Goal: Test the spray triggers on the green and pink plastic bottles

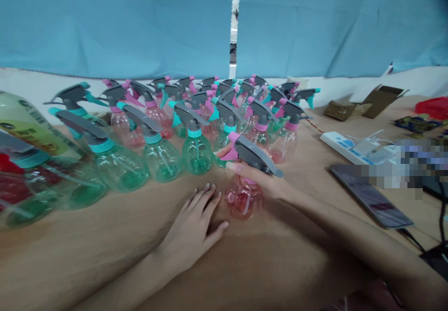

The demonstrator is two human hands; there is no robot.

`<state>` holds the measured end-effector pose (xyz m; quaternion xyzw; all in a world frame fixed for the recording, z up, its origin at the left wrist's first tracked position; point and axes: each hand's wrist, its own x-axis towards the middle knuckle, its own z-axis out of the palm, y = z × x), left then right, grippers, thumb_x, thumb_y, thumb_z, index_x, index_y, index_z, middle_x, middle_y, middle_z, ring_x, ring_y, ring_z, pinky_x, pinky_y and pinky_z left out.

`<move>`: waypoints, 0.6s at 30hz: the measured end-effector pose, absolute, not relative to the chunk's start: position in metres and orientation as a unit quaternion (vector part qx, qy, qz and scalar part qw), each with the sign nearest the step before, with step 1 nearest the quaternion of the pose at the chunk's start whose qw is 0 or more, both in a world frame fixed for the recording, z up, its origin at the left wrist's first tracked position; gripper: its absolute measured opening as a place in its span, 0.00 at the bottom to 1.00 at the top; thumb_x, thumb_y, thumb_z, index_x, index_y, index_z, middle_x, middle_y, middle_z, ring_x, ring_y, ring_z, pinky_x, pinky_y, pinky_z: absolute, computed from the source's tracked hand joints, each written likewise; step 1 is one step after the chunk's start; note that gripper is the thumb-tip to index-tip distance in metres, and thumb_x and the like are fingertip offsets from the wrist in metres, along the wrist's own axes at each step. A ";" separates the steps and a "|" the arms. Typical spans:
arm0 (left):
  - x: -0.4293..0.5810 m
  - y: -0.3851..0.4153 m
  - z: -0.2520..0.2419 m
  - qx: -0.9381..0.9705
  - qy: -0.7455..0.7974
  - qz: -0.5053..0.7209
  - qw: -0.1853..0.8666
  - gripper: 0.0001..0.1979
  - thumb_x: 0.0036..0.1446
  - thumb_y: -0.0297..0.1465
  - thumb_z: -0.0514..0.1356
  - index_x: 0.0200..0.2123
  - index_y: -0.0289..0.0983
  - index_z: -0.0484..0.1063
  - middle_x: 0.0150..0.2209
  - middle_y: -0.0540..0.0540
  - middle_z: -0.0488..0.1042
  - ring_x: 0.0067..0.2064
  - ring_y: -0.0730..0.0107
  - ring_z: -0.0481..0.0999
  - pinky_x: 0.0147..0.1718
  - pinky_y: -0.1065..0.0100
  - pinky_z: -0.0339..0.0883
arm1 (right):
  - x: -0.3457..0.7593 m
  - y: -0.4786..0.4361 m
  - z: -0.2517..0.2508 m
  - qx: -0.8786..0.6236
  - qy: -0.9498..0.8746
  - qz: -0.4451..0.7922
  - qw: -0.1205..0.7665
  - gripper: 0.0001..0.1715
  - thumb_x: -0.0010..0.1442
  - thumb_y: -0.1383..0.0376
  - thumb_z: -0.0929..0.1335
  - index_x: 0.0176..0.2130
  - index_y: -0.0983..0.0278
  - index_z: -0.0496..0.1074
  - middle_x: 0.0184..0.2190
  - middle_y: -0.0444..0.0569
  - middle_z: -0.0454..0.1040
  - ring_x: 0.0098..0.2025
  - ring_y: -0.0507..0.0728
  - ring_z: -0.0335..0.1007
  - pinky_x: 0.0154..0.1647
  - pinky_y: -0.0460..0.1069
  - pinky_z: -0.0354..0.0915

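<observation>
Pink spray bottle [244,201] tight in right hand [261,180]; left hand [194,227] spread flat on table [105,241] beside it.

No writing can be read: the print on the yellow-green label [28,129], well left of the left hand's [192,227] fingers, is too blurred.

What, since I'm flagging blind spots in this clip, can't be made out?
Head view:
- Pink bottle neck: hidden by the right hand.
- Things beside the power strip: pixelated patch covers them.
- Left bottles: blurred, cut by the frame edge.
- Rear bottles: bodies hidden behind front rows.
</observation>
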<state>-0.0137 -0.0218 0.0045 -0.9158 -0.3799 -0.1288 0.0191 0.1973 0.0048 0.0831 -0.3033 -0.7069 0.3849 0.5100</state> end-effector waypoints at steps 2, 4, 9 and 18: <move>-0.014 -0.022 0.005 -0.916 -0.380 -0.127 0.020 0.28 0.64 0.45 0.51 0.60 0.30 0.62 0.62 0.34 0.63 0.63 0.51 0.61 0.59 0.49 0.56 | 0.197 0.005 0.083 -0.302 -0.707 0.381 0.513 0.07 0.58 0.59 0.70 0.37 0.59 0.72 0.43 0.45 0.74 0.42 0.54 0.70 0.46 0.52 0.67; -0.013 -0.022 0.005 -0.916 -0.380 -0.129 0.018 0.28 0.64 0.45 0.51 0.60 0.31 0.62 0.62 0.34 0.62 0.63 0.51 0.61 0.59 0.49 0.56 | 0.197 0.005 0.083 -0.302 -0.707 0.380 0.514 0.07 0.58 0.59 0.70 0.37 0.59 0.72 0.43 0.46 0.74 0.43 0.55 0.70 0.47 0.53 0.67; -0.013 -0.021 0.005 -0.915 -0.382 -0.132 0.009 0.27 0.65 0.44 0.50 0.60 0.32 0.62 0.62 0.35 0.62 0.63 0.50 0.61 0.59 0.48 0.56 | 0.198 0.006 0.082 -0.303 -0.709 0.379 0.511 0.10 0.58 0.57 0.70 0.39 0.59 0.72 0.43 0.46 0.74 0.42 0.55 0.71 0.47 0.54 0.67; -0.014 -0.021 0.004 -0.916 -0.378 -0.135 0.015 0.28 0.64 0.44 0.51 0.59 0.30 0.62 0.62 0.34 0.63 0.62 0.50 0.61 0.60 0.49 0.55 | 0.197 0.005 0.083 -0.300 -0.704 0.384 0.517 0.07 0.58 0.59 0.69 0.37 0.59 0.71 0.42 0.45 0.74 0.42 0.54 0.70 0.47 0.52 0.66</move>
